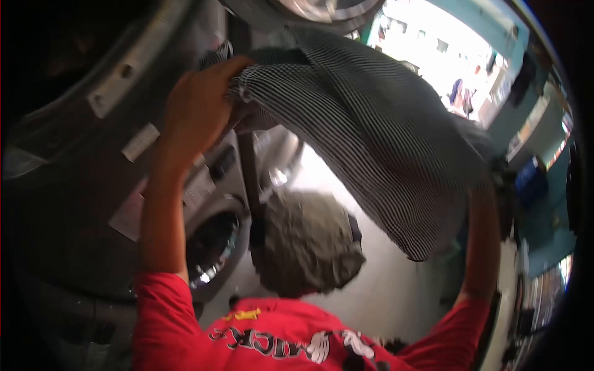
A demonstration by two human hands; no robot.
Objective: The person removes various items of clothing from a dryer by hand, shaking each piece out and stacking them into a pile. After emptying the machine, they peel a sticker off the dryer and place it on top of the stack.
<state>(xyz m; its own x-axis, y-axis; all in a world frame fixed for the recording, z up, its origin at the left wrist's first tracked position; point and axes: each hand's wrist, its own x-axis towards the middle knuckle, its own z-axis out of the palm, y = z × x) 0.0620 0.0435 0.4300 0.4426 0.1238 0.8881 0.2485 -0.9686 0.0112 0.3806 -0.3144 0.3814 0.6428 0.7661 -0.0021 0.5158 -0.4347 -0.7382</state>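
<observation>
Holding the black-and-white striped fabric [365, 117] raised before the torso, we have the fingers [235, 63] of our left hand [198, 108] clamped on its gathered left edge. The fabric spans from this grip across to our right forearm [484, 241], with its lower edge slanting down to a rounded corner near that forearm. Our right hand is covered by the fabric and blurred at its far end; we cannot tell whether its fingers are apart or closed. Both arms extend forward and up from the sleeves of a red T-shirt [297, 321], printed with dark lettering and white cartoon gloves. Below the fabric, and just in front of the shirt, we note a crumpled grey-green cloth item [309, 241]; its support is hidden from us. On the left side stands a grey machine panel [80, 148] bearing a pale label [141, 142], with a round glass door [215, 244] lower down, beside our left forearm [164, 216]. A round-rimmed door [328, 12] is partly visible at the top, above the fabric. At the right, a blue container [531, 180] is located near a teal wall [544, 216], and a pale floor [390, 284] lies below.
</observation>
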